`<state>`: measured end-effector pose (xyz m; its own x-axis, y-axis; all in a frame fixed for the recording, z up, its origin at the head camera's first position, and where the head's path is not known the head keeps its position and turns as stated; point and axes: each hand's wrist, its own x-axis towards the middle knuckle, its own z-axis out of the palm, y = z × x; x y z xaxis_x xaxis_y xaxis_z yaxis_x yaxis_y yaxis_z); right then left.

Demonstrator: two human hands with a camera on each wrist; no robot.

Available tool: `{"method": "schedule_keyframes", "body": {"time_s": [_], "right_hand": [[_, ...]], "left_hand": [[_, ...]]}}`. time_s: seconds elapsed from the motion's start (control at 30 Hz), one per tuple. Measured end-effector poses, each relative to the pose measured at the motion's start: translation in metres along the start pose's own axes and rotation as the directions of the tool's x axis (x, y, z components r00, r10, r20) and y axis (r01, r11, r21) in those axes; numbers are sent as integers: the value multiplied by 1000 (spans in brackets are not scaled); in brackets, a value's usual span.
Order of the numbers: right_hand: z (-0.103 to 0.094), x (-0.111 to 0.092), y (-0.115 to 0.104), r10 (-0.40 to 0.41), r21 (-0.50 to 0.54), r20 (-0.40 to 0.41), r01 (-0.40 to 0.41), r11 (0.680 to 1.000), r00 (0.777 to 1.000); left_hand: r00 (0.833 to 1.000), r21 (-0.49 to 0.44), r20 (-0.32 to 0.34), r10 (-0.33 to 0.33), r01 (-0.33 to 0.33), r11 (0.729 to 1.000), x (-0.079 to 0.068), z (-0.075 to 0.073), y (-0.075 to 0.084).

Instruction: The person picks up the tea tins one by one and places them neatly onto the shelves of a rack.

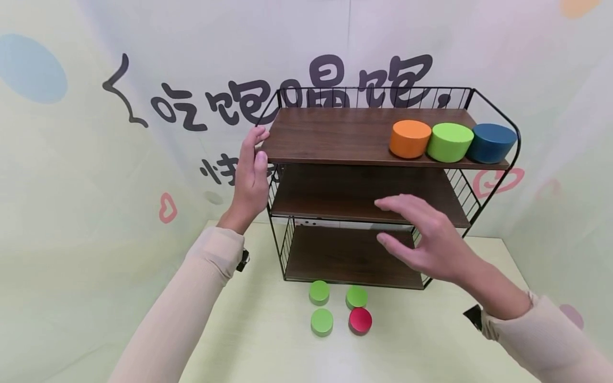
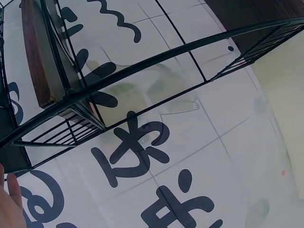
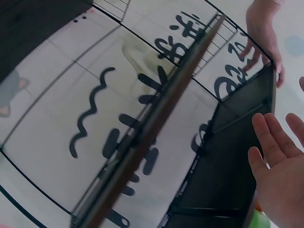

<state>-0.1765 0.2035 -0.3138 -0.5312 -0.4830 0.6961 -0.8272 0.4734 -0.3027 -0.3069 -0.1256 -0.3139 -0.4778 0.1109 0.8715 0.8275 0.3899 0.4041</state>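
Rack [image 1: 335, 133], left hand [image 1: 250, 180] touching; right hand [image 1: 435, 239] spread

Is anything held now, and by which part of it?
The right hand holds nothing. The left hand is at the left end of the top shelf; whether it grips there cannot be told.

Black lettering [image 1: 327, 58] sweeps the pale backdrop [image 1: 268, 32] through twelve o'clock! Blue spot [image 1: 32, 69] out at ten, red heart [image 1: 167, 217] at nine, and down at six, soft glare [image 1: 339, 367] on the tabletop [image 1: 268, 340].
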Motion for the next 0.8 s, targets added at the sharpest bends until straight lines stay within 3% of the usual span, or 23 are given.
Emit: {"method": "schedule_keyframes", "body": {"time_s": [0.47, 0.8], "right_hand": [[46, -43, 12, 65, -7, 64, -65, 998, 996], [72, -73, 20, 154, -17, 136, -153, 988, 979]], "left_hand": [[1000, -17, -18, -5, 4, 1000, 0, 1, 1], [1000, -26, -23, -12, 11, 1000, 0, 3, 1]]}}
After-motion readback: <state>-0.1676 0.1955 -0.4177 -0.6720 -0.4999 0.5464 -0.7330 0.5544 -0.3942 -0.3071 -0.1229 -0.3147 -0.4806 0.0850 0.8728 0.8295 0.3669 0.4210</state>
